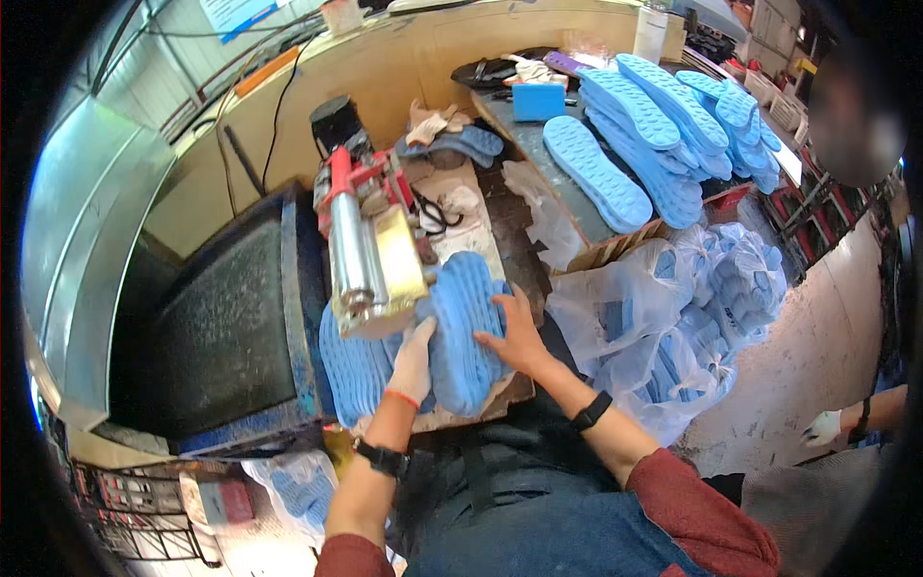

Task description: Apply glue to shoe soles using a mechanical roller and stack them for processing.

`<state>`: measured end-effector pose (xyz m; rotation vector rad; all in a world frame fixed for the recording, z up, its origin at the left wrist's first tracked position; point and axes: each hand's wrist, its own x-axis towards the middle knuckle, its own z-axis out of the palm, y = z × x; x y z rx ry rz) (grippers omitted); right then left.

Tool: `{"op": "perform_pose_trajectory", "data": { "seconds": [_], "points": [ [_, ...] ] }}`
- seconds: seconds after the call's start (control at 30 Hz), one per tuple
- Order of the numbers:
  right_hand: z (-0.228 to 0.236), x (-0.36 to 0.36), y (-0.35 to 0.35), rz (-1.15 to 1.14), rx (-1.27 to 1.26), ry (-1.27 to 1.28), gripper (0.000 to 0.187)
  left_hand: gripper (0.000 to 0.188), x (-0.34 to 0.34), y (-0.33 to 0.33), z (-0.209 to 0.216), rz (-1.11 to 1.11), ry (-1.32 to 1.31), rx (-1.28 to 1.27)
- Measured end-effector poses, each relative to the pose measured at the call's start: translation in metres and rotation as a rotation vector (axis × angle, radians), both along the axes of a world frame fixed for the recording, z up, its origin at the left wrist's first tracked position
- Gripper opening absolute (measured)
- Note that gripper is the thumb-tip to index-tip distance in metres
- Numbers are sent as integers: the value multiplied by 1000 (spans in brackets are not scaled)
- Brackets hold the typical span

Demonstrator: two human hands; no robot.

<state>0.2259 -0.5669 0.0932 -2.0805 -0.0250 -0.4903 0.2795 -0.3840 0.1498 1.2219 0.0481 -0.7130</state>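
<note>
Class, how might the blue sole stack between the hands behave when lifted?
The sole stack may slide apart, since no band shows around its layers. It looks foam-like, so probably light for its size. Its long, flattish shape should resist rolling.

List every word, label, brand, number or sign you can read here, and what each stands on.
None can be quoted.
Blue-and-white sign on the wall, upper left: print too small and blurred to read.
Pale bottle at the back: any marking too small to tell.
Blue soles in front: no legible lettering.

From head height, one fisheye view looks forward and down at the nearby fingers (514, 306).
</note>
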Motion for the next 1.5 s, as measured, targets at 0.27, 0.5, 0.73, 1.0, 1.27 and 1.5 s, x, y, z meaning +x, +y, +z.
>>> {"op": "perform_pose_trajectory", "data": {
  "seconds": [0.27, 0.5, 0.73, 1.0, 1.27, 1.5],
  "points": [
    [4, -2, 13, -120, -87, 86, 72, 104, -6, -26, 5, 48, -548, 1116],
    [25, 12, 13, 124, 227, 64, 67, 78, -3, -15, -12, 160, -771, 748],
    [3, 22, -13, 4, 550, 493, 62, 65, 10, -33, -15, 1, -892, 1201],
    [10, 10, -32, -284, -74, 221, 59, 60, 6, -42, -27, 41, -893, 1304],
    [236, -114, -70, 448, 526, -409, 18, 60, -8, -18, 20, -52, -1117, 1228],
    [296, -151, -3, 1048, 439, -1059, 17, 53, -88, 62, 67, -155, -881, 982]
  ]
}}
